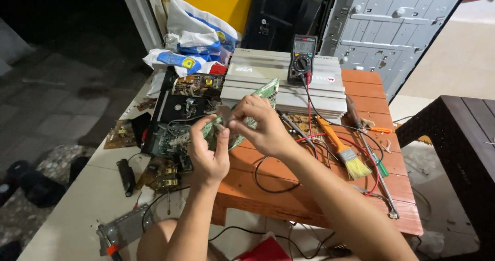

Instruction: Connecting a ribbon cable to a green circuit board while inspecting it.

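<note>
My left hand [208, 152] and my right hand [263, 126] meet above the near edge of a low orange wooden table [309, 199]. Together they pinch a small grey part [225, 114] between the fingertips. Right behind the hands a green circuit board [263, 93] stands tilted, partly hidden by my fingers. Whether the part is attached to the board I cannot tell.
A ribbed silver amplifier case [283, 80] lies at the back with a black multimeter [302, 57] on it, red and black leads trailing down. An orange-handled brush [343, 150], screwdrivers [363, 127], loose boards [170, 137] and plastic bags [196, 39] surround them. A dark chair [454, 142] stands right.
</note>
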